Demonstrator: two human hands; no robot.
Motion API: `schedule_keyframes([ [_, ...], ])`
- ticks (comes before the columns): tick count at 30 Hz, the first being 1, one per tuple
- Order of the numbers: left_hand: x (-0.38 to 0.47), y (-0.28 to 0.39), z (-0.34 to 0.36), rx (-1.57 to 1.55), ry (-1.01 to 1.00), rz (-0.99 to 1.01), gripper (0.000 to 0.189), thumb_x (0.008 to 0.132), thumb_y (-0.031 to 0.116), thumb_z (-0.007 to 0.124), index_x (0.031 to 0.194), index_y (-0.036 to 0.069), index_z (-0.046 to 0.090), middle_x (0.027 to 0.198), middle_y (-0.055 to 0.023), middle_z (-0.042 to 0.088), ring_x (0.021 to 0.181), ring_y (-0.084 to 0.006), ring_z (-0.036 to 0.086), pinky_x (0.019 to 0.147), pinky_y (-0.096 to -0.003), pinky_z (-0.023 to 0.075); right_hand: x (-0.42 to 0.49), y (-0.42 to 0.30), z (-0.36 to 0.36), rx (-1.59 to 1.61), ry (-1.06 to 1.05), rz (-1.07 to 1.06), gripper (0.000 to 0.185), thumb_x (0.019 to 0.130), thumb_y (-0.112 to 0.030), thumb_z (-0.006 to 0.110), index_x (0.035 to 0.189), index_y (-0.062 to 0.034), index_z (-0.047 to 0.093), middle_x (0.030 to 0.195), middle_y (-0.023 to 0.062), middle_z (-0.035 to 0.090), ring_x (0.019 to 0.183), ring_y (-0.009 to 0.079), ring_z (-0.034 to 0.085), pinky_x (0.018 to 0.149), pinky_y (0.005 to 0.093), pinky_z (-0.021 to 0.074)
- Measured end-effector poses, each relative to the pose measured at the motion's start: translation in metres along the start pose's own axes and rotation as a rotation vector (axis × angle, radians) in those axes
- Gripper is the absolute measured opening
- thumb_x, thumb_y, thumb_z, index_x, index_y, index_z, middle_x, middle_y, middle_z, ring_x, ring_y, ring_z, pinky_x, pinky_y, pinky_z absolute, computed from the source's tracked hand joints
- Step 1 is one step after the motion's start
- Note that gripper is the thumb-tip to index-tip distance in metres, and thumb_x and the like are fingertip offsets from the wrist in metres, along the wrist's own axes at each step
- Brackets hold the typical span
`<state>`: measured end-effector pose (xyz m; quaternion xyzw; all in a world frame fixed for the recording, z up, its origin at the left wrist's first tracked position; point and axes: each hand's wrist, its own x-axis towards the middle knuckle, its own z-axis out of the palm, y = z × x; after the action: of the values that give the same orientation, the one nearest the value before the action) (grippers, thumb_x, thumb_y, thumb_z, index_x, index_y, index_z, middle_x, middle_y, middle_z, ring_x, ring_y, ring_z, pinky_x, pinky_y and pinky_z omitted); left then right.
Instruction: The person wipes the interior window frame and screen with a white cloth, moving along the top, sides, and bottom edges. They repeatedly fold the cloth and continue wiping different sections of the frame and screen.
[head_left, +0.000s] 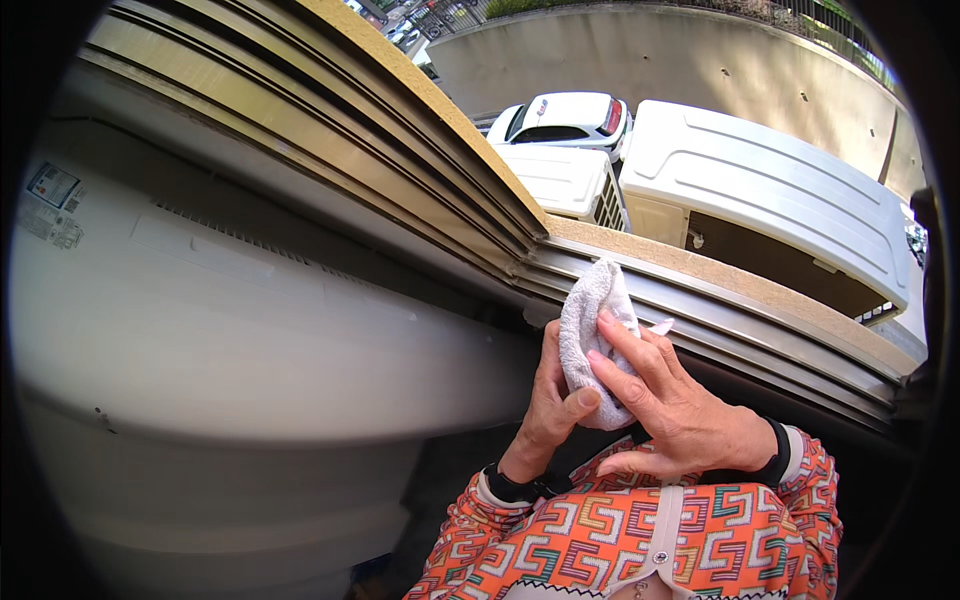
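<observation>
A folded white terry cloth (592, 345) is held in front of my chest, above the inner edge of a metal sliding-window track (720, 322). My left hand (551, 405) grips the cloth from the left and from beneath, its thumb on the near side. The fingers of my right hand (675, 405) lie spread on top of the cloth, pressing into its fold, with the thumb apart from it. The underside of the cloth and most of my left fingers are hidden.
A large white appliance casing (247, 337) fills the left side. The window's side frame (337, 127) rises at upper left. Outside the window stand white air-conditioner outdoor units (765, 180), a white car (562, 124) and a concrete wall (600, 52).
</observation>
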<state>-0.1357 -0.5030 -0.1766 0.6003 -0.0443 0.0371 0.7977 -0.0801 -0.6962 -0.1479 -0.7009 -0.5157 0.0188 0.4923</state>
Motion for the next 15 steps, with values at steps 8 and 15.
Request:
schedule_keyframes([
  [8,0.027,0.058,-0.044,1.213,0.403,0.365,0.038,0.089,0.0,0.064,0.127,0.003,0.064,0.122,-0.0093,0.065,0.116,-0.0242,0.062,0.095,-0.0363,0.0521,-0.136,0.016,-0.071,-0.457,0.307,0.048,0.054,0.096,-0.046,0.067,0.123,0.0002,0.063,0.117,0.0218,0.068,0.079,0.0288,0.062,0.068,0.0414,0.0463],
  [15,0.123,0.027,-0.045,2.003,-0.03,0.432,0.032,0.079,0.001,0.067,0.111,0.004,0.068,0.111,-0.0064,0.07,0.099,-0.0281,0.064,0.083,-0.0419,0.0545,-0.257,-0.017,-0.093,-0.814,0.18,0.202,0.042,0.106,-0.034,0.051,0.123,0.0034,0.059,0.12,0.0232,0.067,0.09,0.0334,0.065,0.081,0.0492,0.0474],
])
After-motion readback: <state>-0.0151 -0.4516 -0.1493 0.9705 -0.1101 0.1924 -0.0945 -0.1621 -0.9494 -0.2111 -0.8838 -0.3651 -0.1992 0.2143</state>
